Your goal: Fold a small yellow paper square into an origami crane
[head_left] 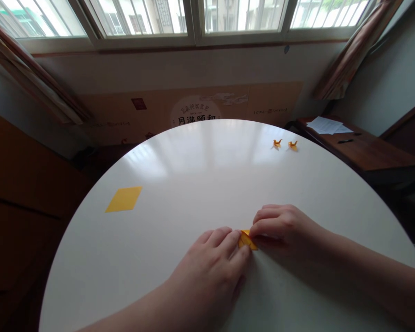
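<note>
Two paper birds [277, 143] on the white table [207, 180] look finished; a yellow sheet [124, 199] lies unfolded. On the near side, the left hand [214, 258], loosely curled, holds down a partly folded paper [248, 241], and the right hand [285, 224], nearly closed, pinches its edge.

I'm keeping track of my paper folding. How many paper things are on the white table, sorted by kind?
Flat sheet: 1
Part-folded piece: 1
Small folded figures: 2
Total: 4
</note>
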The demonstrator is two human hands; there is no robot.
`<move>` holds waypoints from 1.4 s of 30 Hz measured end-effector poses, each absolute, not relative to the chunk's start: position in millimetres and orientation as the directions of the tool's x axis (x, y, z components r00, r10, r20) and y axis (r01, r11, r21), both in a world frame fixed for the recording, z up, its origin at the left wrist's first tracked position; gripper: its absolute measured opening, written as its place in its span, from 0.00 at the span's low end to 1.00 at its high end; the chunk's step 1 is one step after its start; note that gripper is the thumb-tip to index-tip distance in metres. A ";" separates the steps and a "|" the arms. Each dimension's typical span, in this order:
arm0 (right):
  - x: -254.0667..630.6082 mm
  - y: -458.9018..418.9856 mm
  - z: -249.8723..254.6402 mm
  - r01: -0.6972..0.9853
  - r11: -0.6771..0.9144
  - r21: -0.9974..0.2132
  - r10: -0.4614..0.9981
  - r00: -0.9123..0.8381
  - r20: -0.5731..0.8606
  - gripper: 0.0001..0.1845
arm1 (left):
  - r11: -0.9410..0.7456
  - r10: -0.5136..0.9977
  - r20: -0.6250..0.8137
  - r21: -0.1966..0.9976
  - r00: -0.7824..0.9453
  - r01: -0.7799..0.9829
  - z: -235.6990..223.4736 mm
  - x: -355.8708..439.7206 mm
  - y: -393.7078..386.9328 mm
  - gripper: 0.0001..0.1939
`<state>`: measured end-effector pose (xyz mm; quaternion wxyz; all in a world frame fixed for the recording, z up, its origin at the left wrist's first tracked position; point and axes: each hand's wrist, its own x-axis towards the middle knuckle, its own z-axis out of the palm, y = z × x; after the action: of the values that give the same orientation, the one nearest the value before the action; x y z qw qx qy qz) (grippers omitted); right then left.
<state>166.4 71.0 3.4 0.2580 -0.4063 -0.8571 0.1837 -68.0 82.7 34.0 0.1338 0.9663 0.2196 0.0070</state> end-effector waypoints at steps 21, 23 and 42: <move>168.7 72.4 5.2 0.596 0.703 -0.389 0.709 -0.632 0.313 0.11 | -0.898 0.415 0.020 0.169 0.910 0.406 28.4 -68.3 80.7 0.20; 168.9 72.6 5.1 0.599 0.705 -0.380 0.708 -0.632 0.316 0.12 | -0.912 0.393 0.026 0.136 0.919 0.387 27.4 -68.8 80.6 0.20; 180.7 78.8 -0.6 0.507 0.618 -0.601 0.754 -0.598 0.271 0.08 | -0.915 0.391 -0.024 0.096 0.920 0.391 23.7 -71.2 78.3 0.24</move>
<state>180.7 78.8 -0.6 0.2586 -0.3660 -0.8615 0.2387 -71.2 78.3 23.7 0.0496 0.9786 0.1996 -0.0023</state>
